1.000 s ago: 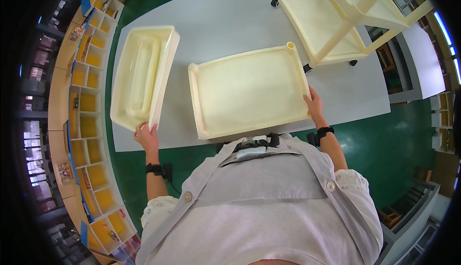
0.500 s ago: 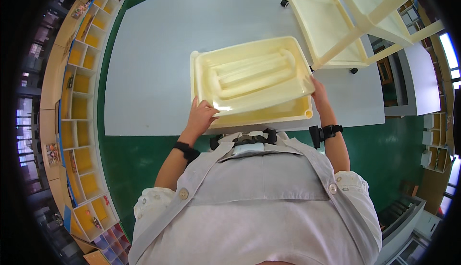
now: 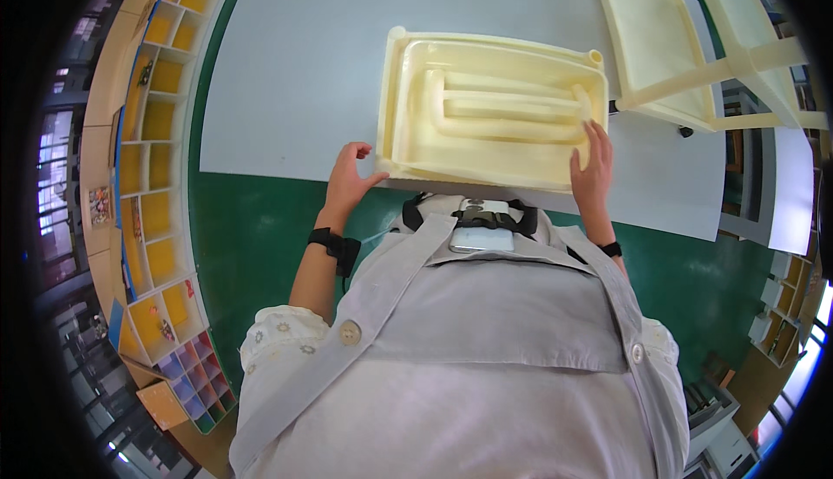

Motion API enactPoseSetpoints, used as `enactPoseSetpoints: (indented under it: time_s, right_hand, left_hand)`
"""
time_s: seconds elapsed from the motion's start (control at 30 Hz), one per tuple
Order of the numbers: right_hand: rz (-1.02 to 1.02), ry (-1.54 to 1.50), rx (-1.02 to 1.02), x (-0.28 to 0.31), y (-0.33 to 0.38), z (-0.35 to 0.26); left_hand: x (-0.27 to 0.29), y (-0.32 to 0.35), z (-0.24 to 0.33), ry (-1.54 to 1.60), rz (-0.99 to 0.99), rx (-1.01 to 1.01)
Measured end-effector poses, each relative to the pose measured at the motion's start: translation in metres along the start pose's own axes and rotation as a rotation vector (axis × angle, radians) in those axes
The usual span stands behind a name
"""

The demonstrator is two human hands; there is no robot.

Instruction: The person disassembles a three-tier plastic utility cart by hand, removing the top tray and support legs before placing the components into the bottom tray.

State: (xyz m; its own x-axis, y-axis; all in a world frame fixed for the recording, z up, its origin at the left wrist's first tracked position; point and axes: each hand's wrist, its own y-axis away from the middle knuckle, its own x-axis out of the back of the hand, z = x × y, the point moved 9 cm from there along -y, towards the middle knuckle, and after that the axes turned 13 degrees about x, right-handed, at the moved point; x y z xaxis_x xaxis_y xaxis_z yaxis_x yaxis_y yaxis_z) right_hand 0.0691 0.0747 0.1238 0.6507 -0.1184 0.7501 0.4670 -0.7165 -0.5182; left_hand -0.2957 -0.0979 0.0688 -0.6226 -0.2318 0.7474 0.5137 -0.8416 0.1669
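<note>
In front of me on the white table lies a cream plastic shelf tray (image 3: 388, 101) with round sockets at its corners. A second cream tray (image 3: 486, 151) with raised ridges on its bottom lies nested flat inside it. My left hand (image 3: 349, 177) is beside the near left corner, thumb and fingers apart, holding nothing; whether the thumb tip touches the corner I cannot tell. My right hand (image 3: 592, 175) lies over the near right edge with its fingers stretched, nearest to the inner tray's right side, and grips nothing.
A cream wheeled cart (image 3: 659, 36) with posts and shelves stands at the far right, its casters on the white table (image 3: 295, 71). Along the left runs a low cubby shelf (image 3: 178, 132) with yellow-backed compartments. Green floor (image 3: 252, 245) lies below the table edge.
The inner tray was held tilted at both ends by my hands; now it rests level within the outer one. Both hands have let go. The view has shifted.
</note>
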Motion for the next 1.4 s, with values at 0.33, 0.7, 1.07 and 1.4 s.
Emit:
enactPoseSetpoints:
  time_s: [0.33, 0.7, 1.07, 1.4]
  right_hand:
    - [-1.087, -0.405, 0.207, -0.162, 0.009, -0.070]
    - [-0.930, -0.516, 0.354, -0.177, 0.026, -0.044]
    - [-1.047, -0.452, 0.309, -0.178, 0.029, -0.044]
    - [-1.079, -0.447, 0.293, -0.182, 0.034, -0.042]
  left_hand:
    - [-0.025, 0.001, 0.003, -0.178, -0.089, -0.007]
    - [-0.040, -0.018, 0.002, -0.438, -0.285, -0.056]
    - [-0.051, -0.035, 0.011, -0.420, -0.459, -0.068]
    - [-0.040, -0.022, 0.012, -0.398, -0.368, -0.146]
